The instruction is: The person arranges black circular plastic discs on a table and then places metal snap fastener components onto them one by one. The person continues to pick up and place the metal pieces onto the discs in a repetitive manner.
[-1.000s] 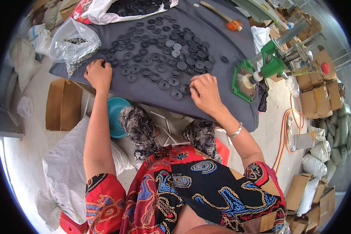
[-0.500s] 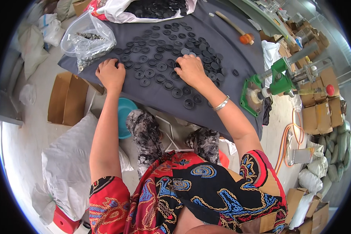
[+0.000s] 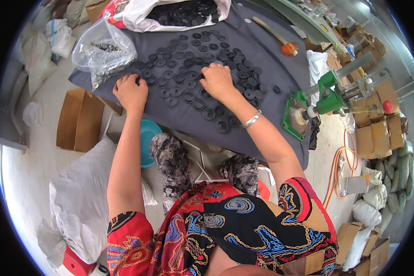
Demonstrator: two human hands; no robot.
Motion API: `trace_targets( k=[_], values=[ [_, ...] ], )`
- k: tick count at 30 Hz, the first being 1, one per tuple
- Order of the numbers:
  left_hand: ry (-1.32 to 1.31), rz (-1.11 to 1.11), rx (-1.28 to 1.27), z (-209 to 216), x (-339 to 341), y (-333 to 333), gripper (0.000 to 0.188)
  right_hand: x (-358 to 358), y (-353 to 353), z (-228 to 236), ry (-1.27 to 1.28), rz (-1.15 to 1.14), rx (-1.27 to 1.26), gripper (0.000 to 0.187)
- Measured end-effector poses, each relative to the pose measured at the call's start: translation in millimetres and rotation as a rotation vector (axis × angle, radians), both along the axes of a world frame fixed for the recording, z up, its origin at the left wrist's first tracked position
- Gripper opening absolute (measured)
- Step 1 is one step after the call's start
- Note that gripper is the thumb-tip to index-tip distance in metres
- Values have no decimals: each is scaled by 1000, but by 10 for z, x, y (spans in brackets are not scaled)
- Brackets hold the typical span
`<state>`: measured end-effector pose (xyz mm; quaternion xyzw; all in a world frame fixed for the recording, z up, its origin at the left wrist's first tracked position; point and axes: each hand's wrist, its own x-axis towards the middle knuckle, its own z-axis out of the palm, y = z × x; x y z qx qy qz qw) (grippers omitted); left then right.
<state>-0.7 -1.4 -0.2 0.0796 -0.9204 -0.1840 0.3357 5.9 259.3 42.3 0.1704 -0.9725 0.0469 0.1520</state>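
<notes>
Many black round discs with raised rims (image 3: 190, 84) lie scattered over a dark grey cloth (image 3: 170, 117). Among them, at the middle of the spread, my right hand (image 3: 217, 80) is closed with its fingers bent down; a dark disc shows beside its thumb, but the fingertips are hidden. My left hand (image 3: 131, 93) rests at the left of the cloth by its near edge, fingers curled and thumb close to them. Whatever it may hold is hidden. Discs lie just right of it.
A clear bag of small metal parts (image 3: 103, 54) sits at the left corner. Behind the discs lies a white sack (image 3: 135, 16) full of black pieces. A mallet (image 3: 287, 48) and a green hand press (image 3: 327, 94) are on the right. Below the table stands a turquoise basin (image 3: 148, 133).
My right hand has moved a little left across the discs, and a few discs around it have shifted. My left hand has barely moved.
</notes>
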Motion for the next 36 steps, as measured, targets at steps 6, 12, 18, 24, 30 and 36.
trace_targets(
  k=[6,12,18,24,30,36],
  values=[
    [12,-11,20,-6,14,-17,22,9,413,83,144,-70,-62,17],
    [-20,7,-21,-13,2,-17,23,-250,948,82,30,-99,-164,27],
    [-24,0,13,6,21,1,22,-313,773,78,13,-32,-142,29],
    [-14,-10,11,13,35,-4,22,-376,588,93,-100,17,-73,32],
    [-8,-11,21,13,25,-4,22,-504,540,83,-226,30,-30,33],
    [2,-16,20,9,9,-10,22,-554,581,78,-195,79,-133,34]
  ],
)
